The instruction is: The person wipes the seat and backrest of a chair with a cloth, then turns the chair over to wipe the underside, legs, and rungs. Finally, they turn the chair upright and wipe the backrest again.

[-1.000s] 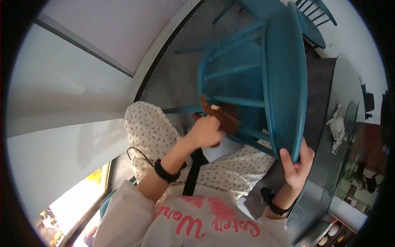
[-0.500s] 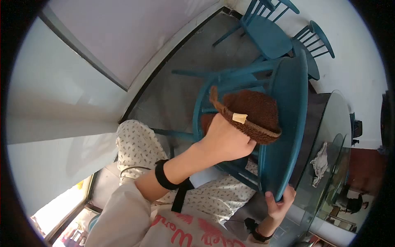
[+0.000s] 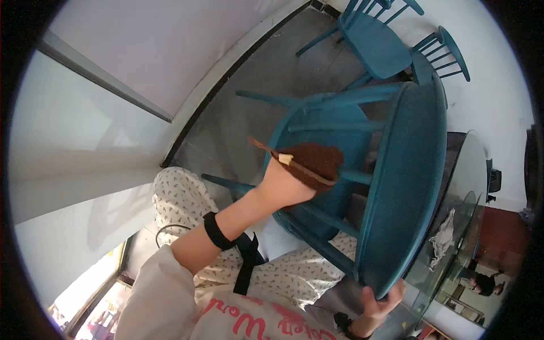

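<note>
My left hand (image 3: 283, 184) is closed around a brown cloth (image 3: 317, 161) with a small cream label on its edge. Hand and cloth overlap the seat and back spindles of a teal wooden chair (image 3: 408, 181), which appears turned sideways in view, its broad curved top rail towards the right. At the near end of that rail, my right hand (image 3: 382, 306) grips the edge, thumb on the near side and fingers partly hidden beyond it. Patterned trousers (image 3: 187, 198) show beneath the chair.
Two more teal chairs (image 3: 377, 45) stand by the white wall at the top. Along the right is a glass-topped table (image 3: 462, 164) with a crumpled pale cloth (image 3: 442, 241) on it. A pale panel (image 3: 102, 130) borders the left side. A person (image 3: 486, 283) is visible far right.
My left hand has drawn the brown cloth left and slightly down, away from the top rail towards the seat. The chair's rail now appears farther right and broader, with my right hand still on it.
</note>
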`<action>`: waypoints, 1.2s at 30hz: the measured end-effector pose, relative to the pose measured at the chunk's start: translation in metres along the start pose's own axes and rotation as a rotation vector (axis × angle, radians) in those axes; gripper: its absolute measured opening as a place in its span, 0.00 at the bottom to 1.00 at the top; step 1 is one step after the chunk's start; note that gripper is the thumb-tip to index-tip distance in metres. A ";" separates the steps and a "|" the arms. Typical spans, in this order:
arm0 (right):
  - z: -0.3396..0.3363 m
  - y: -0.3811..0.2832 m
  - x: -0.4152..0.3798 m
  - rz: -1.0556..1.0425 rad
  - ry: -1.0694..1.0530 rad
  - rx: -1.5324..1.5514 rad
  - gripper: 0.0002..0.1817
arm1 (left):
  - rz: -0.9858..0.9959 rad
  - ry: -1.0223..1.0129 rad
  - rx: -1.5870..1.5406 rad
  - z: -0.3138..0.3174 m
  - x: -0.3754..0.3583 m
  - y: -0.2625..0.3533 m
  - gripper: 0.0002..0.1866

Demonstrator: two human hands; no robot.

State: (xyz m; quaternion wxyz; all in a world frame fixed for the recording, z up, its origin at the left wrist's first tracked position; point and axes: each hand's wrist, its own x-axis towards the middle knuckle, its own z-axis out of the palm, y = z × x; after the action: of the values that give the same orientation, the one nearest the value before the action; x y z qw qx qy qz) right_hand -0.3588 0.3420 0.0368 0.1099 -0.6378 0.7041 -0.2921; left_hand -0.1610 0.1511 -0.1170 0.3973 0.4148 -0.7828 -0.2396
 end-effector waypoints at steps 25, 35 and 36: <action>0.001 0.000 0.006 -0.109 -0.171 0.071 0.25 | -0.603 -0.599 -0.932 -0.065 0.060 0.042 0.14; -0.002 0.006 -0.005 -0.082 -0.053 -0.058 0.25 | -0.051 -0.098 -0.331 -0.010 0.030 0.041 0.14; -0.005 0.009 -0.003 -0.062 -0.124 -0.002 0.24 | 0.068 0.018 -0.257 -0.011 0.028 0.041 0.12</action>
State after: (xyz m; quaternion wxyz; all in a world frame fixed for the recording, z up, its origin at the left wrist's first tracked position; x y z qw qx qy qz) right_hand -0.3686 0.3461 0.0347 0.1437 -0.6762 0.6762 -0.2545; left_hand -0.1803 0.1493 -0.0696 0.4622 0.3359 -0.7555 -0.3207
